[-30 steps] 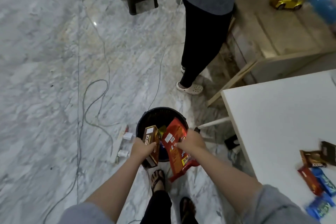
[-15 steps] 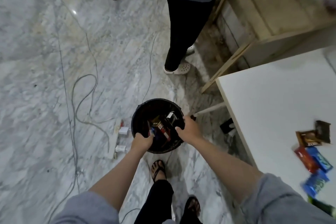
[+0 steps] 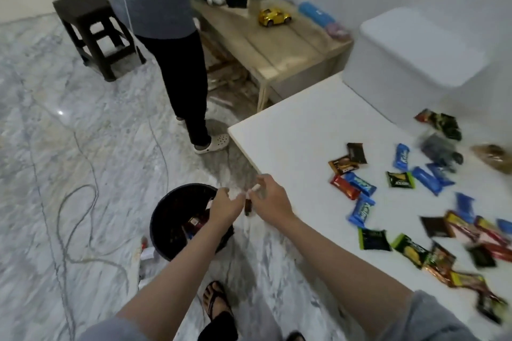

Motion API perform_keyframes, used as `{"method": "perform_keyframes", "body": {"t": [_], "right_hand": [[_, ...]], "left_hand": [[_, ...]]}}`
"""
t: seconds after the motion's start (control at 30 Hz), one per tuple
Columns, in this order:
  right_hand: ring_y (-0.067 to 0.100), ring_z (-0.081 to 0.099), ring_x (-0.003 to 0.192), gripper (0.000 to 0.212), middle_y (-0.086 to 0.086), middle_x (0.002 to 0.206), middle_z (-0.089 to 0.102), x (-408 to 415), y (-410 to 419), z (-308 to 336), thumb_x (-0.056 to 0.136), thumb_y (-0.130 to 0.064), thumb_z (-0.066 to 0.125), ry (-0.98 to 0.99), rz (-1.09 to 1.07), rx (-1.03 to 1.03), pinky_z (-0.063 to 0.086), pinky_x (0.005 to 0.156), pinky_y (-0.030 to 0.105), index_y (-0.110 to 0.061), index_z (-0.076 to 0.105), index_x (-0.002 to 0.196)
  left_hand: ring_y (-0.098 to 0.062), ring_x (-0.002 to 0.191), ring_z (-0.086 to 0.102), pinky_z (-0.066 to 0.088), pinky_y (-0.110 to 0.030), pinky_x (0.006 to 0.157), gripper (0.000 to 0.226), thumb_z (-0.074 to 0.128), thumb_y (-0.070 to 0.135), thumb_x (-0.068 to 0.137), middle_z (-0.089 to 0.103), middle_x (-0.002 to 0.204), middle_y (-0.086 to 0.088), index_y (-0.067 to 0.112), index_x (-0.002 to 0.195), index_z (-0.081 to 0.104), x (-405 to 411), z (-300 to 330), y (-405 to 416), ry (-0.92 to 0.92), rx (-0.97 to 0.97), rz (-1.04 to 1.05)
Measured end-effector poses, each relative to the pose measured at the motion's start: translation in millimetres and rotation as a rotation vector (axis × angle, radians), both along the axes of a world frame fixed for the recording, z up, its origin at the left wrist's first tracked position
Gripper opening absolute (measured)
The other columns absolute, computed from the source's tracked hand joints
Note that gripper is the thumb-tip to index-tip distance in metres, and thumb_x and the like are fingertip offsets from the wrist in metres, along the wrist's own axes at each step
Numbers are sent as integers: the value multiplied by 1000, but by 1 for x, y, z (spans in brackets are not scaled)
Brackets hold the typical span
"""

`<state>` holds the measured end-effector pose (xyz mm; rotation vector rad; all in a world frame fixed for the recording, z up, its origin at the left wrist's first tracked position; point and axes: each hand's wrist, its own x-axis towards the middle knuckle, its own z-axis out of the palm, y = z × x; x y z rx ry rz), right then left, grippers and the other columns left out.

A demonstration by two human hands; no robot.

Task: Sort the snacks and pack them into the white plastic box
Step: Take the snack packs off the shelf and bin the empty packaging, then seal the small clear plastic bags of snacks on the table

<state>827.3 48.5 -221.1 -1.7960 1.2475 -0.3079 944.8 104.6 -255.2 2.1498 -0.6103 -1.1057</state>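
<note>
A dark stool (image 3: 91,33) stands far off on my left, on the marble floor (image 3: 41,124). Grey cables (image 3: 80,219) loop across that floor. Nearer to me is a round black bin (image 3: 166,219) with some boxes (image 3: 194,223) inside it.

My left hand (image 3: 225,206) is over the right edge of the bin. Its fingers are loose and a bit bent. I cannot see anything in it. My right hand (image 3: 270,199) is just beside it, over the floor. Its fingers are spread and bent, with one finger pointing up. A small dark thing (image 3: 248,206) shows between my two hands, but it is too blurry for me to tell what it is or if I hold it.

Another person (image 3: 171,44) stands behind the bin, between the stool and a low wooden bench (image 3: 277,47). A yellow toy car (image 3: 274,17) sits on the bench.

On my right is the white surface (image 3: 291,130). The snacks (image 3: 415,202) lie spread all over it, in blue, red, green and brown wrappers. The nearest ones are well apart from my right hand. The white plastic box (image 3: 412,63) stands at the far side of the surface, behind the snacks, with its lid on.

My foot in a sandal (image 3: 217,300) is on the floor below my arms.
</note>
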Motion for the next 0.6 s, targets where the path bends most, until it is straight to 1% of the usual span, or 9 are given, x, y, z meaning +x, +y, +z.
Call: {"method": "perform_keyframes", "body": {"t": [0.07, 0.13, 0.23, 0.33, 0.43, 0.5, 0.53, 0.57, 0.6], "right_hand": [[19, 54, 120, 44, 5, 129, 58, -42, -6, 13, 90, -26, 59, -42, -92, -46, 42, 93, 24, -12, 49, 129], [17, 54, 119, 41, 4, 128, 59, -86, -13, 24, 90, -26, 59, -68, -180, -78, 41, 93, 22, -12, 50, 127], [18, 56, 116, 36, 5, 124, 61, -156, -22, 36, 91, -23, 58, -98, -297, -129, 39, 89, 21, -11, 51, 124], [21, 57, 110, 32, 7, 119, 61, -223, -28, 46, 92, -23, 57, -83, -405, -165, 43, 88, 26, -11, 52, 121], [18, 55, 112, 33, 6, 122, 59, -281, -31, 53, 92, -25, 57, -85, -494, -190, 45, 93, 30, -12, 51, 122], [19, 55, 112, 35, 6, 122, 58, -313, -31, 56, 93, -25, 56, -91, -547, -196, 47, 94, 33, -11, 50, 124], [19, 54, 113, 36, 7, 123, 57, -326, -31, 58, 93, -25, 56, -99, -575, -195, 47, 95, 34, -11, 50, 125], [19, 55, 114, 36, 6, 123, 57, -338, -32, 59, 93, -25, 56, -103, -603, -194, 48, 95, 35, -12, 49, 125], [19, 55, 114, 36, 6, 124, 57, -349, -33, 60, 92, -25, 56, -105, -630, -193, 48, 95, 36, -13, 49, 125]], "left_hand": [[-31, 116, 53, 43, -35, 88, 65, 59, 44, 87, 53, 129, -16, -1, 132, 44, -40, 21, -14, 7, -49, -20], [-32, 109, 56, 42, -31, 83, 54, 59, 36, 89, 55, 124, -20, -2, 126, 47, -81, 38, -27, 12, -114, -45], [-29, 121, 51, 41, -30, 95, 56, 59, 37, 89, 50, 135, -13, 4, 133, 44, -139, 59, -45, 42, -188, -83], [-24, 121, 49, 38, -30, 96, 53, 60, 35, 89, 51, 132, -8, 8, 132, 45, -191, 70, -61, 57, -211, -127], [-21, 93, 51, 39, -28, 76, 13, 59, 25, 90, 57, 98, -6, 14, 94, 56, -239, 80, -77, 72, -226, -176], [-21, 80, 49, 35, -29, 63, 23, 57, 20, 90, 51, 73, -3, 17, 70, 47, -265, 83, -88, 67, -233, -212], [-22, 77, 50, 35, -30, 62, 22, 57, 21, 90, 49, 68, -2, 14, 71, 49, -277, 83, -94, 71, -229, -235], [-23, 79, 52, 37, -30, 66, 17, 58, 24, 90, 52, 72, -3, 9, 82, 57, -288, 85, -98, 85, -242, -267], [-25, 85, 55, 42, -31, 74, 27, 60, 28, 89, 58, 85, -5, 4, 103, 59, -297, 84, -103, 112, -252, -288]]}}
